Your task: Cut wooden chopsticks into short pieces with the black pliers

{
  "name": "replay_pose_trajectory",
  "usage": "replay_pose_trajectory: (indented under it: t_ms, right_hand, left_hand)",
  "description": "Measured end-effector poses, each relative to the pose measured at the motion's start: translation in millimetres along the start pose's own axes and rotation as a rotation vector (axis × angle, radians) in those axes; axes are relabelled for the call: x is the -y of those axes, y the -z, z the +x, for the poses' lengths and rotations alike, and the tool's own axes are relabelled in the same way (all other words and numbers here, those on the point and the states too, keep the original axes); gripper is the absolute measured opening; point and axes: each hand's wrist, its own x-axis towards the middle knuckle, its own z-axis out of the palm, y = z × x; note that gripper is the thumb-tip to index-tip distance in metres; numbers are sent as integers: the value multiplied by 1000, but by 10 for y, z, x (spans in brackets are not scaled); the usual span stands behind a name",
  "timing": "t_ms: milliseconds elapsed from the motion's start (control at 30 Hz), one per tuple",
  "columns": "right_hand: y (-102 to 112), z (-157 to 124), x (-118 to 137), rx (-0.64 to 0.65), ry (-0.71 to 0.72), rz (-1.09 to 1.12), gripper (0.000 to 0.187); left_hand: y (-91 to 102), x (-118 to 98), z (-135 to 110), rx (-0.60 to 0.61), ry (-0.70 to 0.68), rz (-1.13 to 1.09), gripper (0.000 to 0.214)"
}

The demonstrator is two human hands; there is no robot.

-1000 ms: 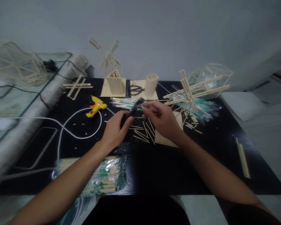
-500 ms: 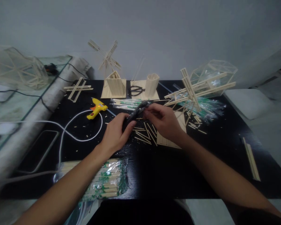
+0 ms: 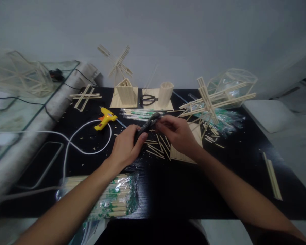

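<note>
Dark, slim cutters (image 3: 150, 122) — left hand (image 3: 126, 147) clenched round handles, right hand (image 3: 180, 134) pinching their tip.

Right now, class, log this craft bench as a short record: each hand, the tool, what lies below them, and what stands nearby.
Left hand: gripping a black hand tool by its handle
Right hand: fingers pinched at the tool's tip; what they pinch is blurred
Under the hands: loose wooden sticks on the black table
Left of hands: yellow glue gun
Near edge: packet of sticks
Back: windmill model
</note>
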Motion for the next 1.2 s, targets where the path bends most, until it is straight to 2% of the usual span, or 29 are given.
replay_pose_trajectory:
  t_ms: [300, 533, 1200]
  right_hand:
    - [-20, -6, 21, -2, -60, 7, 9]
    - [-37, -4, 37, -17, -39, -10, 9]
    - [-77, -10, -56, -31, -134, 27, 13]
  left_hand:
    - [6, -5, -5, -18, -19, 11, 44]
    - [13, -29, -12, -14, -18, 33, 44]
    - [3, -42, 11, 43, 72, 204, 48]
